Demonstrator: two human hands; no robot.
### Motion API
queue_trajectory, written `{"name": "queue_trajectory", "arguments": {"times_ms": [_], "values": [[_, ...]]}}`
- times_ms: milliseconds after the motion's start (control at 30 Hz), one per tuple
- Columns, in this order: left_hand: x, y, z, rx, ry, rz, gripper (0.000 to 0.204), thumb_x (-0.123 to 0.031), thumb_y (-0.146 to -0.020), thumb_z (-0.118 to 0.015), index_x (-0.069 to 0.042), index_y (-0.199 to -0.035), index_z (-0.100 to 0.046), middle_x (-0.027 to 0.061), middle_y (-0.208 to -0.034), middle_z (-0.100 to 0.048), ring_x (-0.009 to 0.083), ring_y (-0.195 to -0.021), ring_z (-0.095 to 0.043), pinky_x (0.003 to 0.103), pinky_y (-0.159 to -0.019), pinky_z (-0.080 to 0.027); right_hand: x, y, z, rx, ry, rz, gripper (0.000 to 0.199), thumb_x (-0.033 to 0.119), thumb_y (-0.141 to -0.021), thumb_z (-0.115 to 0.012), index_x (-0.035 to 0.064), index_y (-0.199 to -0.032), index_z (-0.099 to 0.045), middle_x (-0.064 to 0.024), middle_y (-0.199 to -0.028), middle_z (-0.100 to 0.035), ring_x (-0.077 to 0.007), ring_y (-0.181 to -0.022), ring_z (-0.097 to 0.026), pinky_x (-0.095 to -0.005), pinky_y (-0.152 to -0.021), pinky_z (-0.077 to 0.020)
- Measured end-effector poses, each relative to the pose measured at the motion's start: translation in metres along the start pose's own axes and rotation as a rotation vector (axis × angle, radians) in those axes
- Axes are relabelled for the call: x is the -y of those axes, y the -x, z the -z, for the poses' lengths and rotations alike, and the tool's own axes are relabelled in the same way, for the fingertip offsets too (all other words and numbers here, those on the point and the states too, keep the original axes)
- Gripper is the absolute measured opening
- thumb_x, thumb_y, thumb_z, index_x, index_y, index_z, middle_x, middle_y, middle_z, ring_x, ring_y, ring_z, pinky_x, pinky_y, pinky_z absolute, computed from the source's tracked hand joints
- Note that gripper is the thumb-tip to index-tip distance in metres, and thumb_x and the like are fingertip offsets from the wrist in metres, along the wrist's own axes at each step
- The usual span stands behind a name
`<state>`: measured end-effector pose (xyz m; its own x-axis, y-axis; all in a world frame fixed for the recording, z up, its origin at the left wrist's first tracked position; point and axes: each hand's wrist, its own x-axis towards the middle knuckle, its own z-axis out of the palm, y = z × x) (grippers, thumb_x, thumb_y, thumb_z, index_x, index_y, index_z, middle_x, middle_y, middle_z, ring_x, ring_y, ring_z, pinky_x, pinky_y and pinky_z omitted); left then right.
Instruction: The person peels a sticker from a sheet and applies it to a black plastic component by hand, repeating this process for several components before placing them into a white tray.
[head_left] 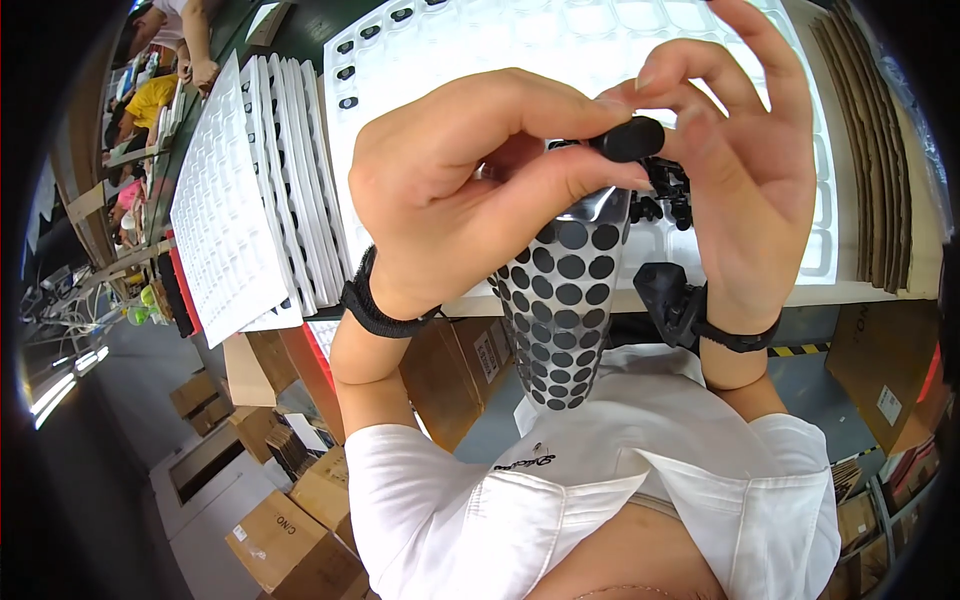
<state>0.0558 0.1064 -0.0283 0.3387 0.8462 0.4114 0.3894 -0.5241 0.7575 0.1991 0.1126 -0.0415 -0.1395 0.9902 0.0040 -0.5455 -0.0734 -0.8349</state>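
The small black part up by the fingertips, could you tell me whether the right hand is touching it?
Touching. The head view shows the right hand with fingertips pressed against the small black part, no gap visible.

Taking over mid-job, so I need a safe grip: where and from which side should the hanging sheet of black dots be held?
Probably by the bare shiny top margin of the dot sheet, where the left hand already pinches it. Come from the left side, pads flat on both faces. The strip hangs limp and curls toward the person, and dots cover the rest. The right hand holds a small black part just above.
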Motion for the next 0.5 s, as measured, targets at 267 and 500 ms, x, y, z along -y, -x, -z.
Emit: {"name": "queue_trajectory", "arguments": {"times_ms": [267, 500], "values": [[0.005, -0.002, -0.009, -0.014, 0.081, -0.009, 0.015, 0.015, -0.067, -0.056, 0.011, -0.081, -0.053, 0.0188, -0.081, -0.058, 0.0189, -0.065, -0.061, 0.022, -0.057, -0.050, 0.016, -0.001, -0.001, -0.126, 0.025, -0.274, 0.063, -0.007, -0.073, -0.055, -0.0006, -0.125, -0.020, -0.0147, -0.099, -0.044, -0.0200, -0.084, -0.054, -0.0278, -0.078, -0.0434], [0.008, -0.001, -0.011, -0.050, 0.055, -0.075, 0.014, 0.014, -0.068, -0.055, 0.011, -0.081, -0.053, 0.0192, -0.082, -0.058, 0.0186, -0.064, -0.060, 0.021, -0.056, -0.050, 0.016, 0.002, -0.005, -0.128, 0.063, -0.254, 0.060, -0.008, -0.073, -0.054, -0.0011, -0.123, -0.022, -0.0146, -0.097, -0.045, -0.0203, -0.084, -0.055, -0.0273, -0.077, -0.0437]]}}
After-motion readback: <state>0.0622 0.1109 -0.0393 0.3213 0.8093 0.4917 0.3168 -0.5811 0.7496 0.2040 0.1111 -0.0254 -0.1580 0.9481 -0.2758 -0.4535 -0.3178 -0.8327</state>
